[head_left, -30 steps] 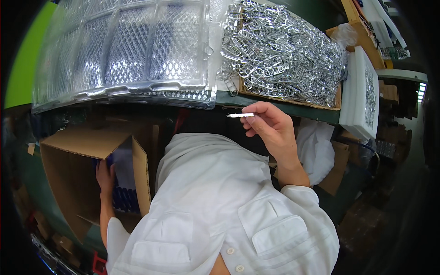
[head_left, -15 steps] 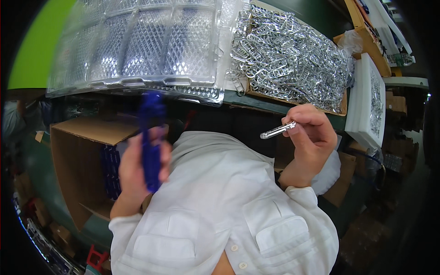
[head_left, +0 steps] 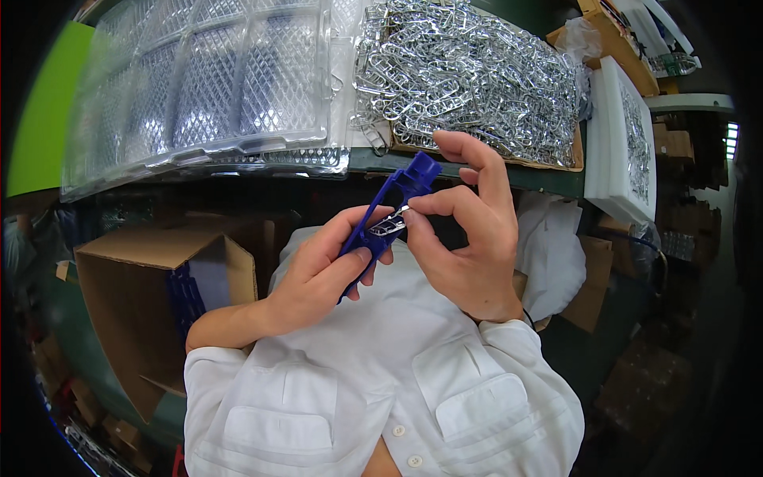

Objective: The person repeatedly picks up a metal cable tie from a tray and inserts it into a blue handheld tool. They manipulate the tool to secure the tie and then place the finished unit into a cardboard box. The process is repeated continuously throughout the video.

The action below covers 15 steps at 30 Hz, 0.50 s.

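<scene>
In front of my chest my left hand (head_left: 311, 274) grips a long dark-blue plastic part (head_left: 417, 175), tilted with its far end to the upper right. The part has a narrow side strip and an open middle. A shiny bent-wire metal clip (head_left: 387, 228) lies against that open middle. Its upper end is pinched between thumb and forefinger of my right hand (head_left: 470, 254), whose other fingers are raised. Whether the clip is seated in the part I cannot tell. My left fingers cover the part's lower half.
Beyond my hands, a shallow carton (head_left: 579, 151) on the bench is heaped with metal clips (head_left: 477, 79). Clear plastic trays (head_left: 207, 87) are stacked to its left. At my left stands an open cardboard box (head_left: 135, 270) holding blue parts (head_left: 184, 298). White foam (head_left: 608, 143) stands at right.
Both hands have come together in the middle. The blue part moved right and tilted; the clip moved left and now meets it. The view has shifted a little.
</scene>
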{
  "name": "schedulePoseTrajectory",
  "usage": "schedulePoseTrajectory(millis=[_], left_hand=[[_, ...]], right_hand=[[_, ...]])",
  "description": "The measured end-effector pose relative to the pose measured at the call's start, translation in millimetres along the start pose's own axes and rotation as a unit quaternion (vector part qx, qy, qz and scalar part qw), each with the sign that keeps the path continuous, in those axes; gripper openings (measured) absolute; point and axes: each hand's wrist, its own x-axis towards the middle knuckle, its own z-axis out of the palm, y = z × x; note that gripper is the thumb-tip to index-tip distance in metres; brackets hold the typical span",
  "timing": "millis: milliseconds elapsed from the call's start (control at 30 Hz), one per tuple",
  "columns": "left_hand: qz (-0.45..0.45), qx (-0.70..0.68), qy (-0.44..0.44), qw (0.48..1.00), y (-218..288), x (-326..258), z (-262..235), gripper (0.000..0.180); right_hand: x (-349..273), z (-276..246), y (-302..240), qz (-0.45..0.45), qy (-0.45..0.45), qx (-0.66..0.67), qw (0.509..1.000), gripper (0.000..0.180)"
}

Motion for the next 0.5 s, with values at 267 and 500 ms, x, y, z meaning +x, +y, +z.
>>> schedulePoseTrajectory(millis=[267,500], left_hand=[[0.025,0.078,0.028,0.996,-8,6,-2,0.051],[0.053,0.125,0.056,0.989,-18,17,-9,0.043]], right_hand=[[2,12,9,0.006,-0.036,-0.017,0.999,0.018],[4,13,18,-0.014,-0.111,-0.081,0.99,0.02]])
